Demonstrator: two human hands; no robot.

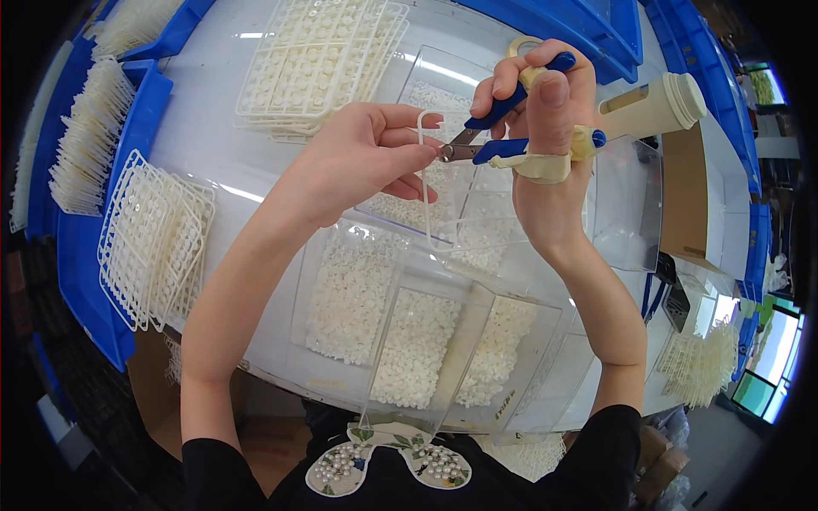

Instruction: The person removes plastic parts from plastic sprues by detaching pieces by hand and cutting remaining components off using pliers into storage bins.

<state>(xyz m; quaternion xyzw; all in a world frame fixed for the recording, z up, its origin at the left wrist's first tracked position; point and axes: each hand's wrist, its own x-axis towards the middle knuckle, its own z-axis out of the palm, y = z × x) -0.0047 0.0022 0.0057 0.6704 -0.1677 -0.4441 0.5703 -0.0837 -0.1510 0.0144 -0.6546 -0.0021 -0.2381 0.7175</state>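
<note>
My left hand (362, 157) is closed by thumb and fingers on a white plastic sprue frame (426, 209), which hangs over the clear boxes. In my right hand (558, 128) are blue-handled nippers (503, 111), their handles spread apart. The metal jaws reach to my left fingertips at the frame's bar; whether they touch a part there is hidden. Pale yellow wrapping (543, 169) goes round my right thumb. Below my hands, small white parts (413, 345) fill several clear plastic boxes (375, 328).
Stacks of white sprue frames (319, 64) stand at the far side, with another stack (158, 243) on the left. Blue trays (85, 272) line the left and far edges. At right are a cream cylindrical container (656, 102), a tape roll (521, 44) and a cardboard box (686, 196).
</note>
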